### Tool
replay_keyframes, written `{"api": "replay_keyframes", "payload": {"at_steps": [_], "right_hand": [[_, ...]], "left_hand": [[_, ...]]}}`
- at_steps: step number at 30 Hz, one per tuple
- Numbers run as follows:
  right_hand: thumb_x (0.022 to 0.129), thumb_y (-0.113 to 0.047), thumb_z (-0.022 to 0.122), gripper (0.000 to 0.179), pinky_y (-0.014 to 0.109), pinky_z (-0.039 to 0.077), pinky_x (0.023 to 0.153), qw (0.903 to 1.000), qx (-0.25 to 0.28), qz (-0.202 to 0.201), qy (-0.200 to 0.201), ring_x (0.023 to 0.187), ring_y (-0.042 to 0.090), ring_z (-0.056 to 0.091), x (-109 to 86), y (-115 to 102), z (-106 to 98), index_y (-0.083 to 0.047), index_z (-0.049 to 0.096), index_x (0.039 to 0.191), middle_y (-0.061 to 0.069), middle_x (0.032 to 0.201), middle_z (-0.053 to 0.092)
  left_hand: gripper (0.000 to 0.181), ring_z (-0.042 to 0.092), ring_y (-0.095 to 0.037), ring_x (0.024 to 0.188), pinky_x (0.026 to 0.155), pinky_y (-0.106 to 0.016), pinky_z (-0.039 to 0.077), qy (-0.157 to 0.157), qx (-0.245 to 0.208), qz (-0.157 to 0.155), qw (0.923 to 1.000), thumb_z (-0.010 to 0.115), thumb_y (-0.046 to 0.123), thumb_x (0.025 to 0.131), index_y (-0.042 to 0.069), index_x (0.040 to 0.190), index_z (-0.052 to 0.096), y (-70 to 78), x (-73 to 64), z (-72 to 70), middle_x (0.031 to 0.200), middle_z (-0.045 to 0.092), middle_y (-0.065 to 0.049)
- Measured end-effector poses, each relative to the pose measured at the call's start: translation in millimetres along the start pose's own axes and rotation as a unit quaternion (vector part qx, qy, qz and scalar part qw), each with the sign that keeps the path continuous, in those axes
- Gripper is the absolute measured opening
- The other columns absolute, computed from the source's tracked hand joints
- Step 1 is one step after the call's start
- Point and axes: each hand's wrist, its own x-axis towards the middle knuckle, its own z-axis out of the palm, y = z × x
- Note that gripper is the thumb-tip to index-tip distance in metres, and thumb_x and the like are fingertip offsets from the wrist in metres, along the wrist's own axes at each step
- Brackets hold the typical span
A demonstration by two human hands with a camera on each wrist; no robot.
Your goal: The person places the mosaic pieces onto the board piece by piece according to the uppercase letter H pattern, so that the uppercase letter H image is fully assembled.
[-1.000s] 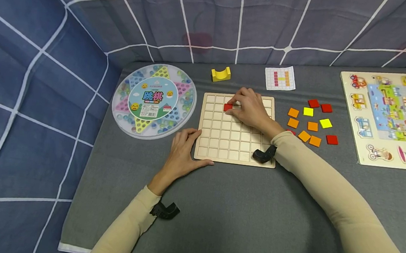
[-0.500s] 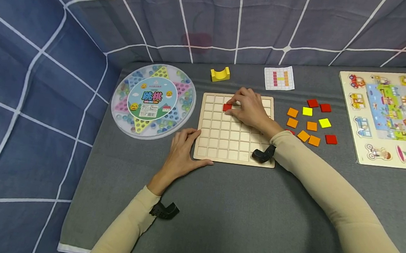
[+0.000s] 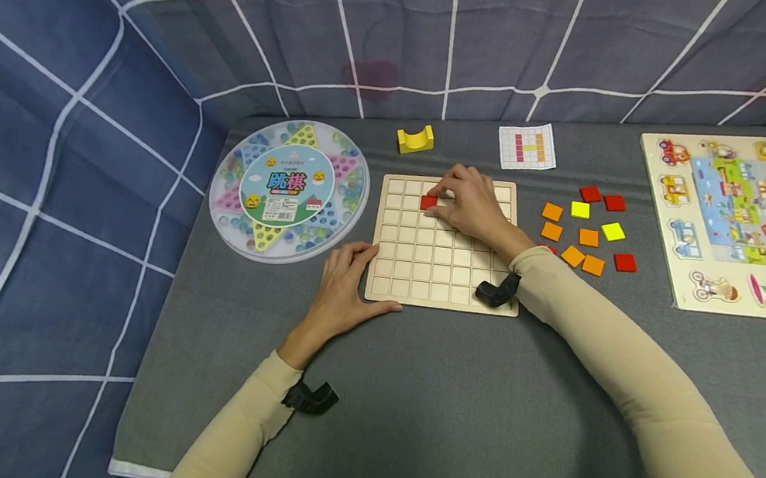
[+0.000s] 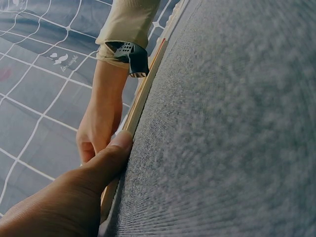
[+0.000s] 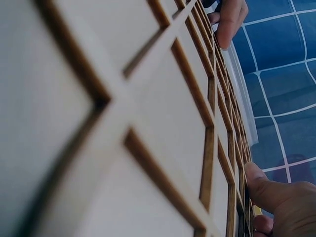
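Observation:
A square wooden grid board (image 3: pixel 422 270) lies flat on the grey cloth. On it, my right hand (image 3: pixel 472 205) pinches a small red square tile (image 3: pixel 427 203) between thumb and fingers, at the third column of the second row from the back. My left hand (image 3: pixel 344 289) rests against the board's near left corner, fingers along the left side and thumb along the front edge. The left wrist view shows that thumb (image 4: pixel 111 155) against the wooden edge. In the right wrist view the tile is hidden, while my right thumb (image 5: pixel 266 190) reaches down to the grid.
Loose orange tiles (image 3: pixel 589 238), red tiles (image 3: pixel 625 263) and yellow tiles (image 3: pixel 613 232) lie right of the board. Behind stand a printed pattern card (image 3: pixel 528 147) and a yellow curved block (image 3: pixel 416 140). A round marble game (image 3: pixel 290 190) is left; a picture puzzle (image 3: pixel 742 226) is right.

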Motion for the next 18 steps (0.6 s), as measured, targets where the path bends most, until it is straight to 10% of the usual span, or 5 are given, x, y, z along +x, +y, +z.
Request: {"api": "replay_keyframes", "payload": {"at_steps": [18], "right_hand": [[0.080, -0.036, 0.082, 0.032, 0.053, 0.027, 0.103, 0.9999, -0.002, -0.012, 0.005, 0.105, 0.029, 0.047, 0.1, 1.3, 1.3, -0.017, 0.075, 0.104, 0.007, 0.109, 0.055]], "left_hand": [[0.100, 0.041, -0.031, 0.117, 0.098, -0.049, 0.035, -0.002, 0.006, -0.001, 1.0000, 0.087, 0.054, 0.064, 0.007, 0.143, 0.048, 0.5, 0.4, 0.0, 0.136, 0.044, -0.014]]}}
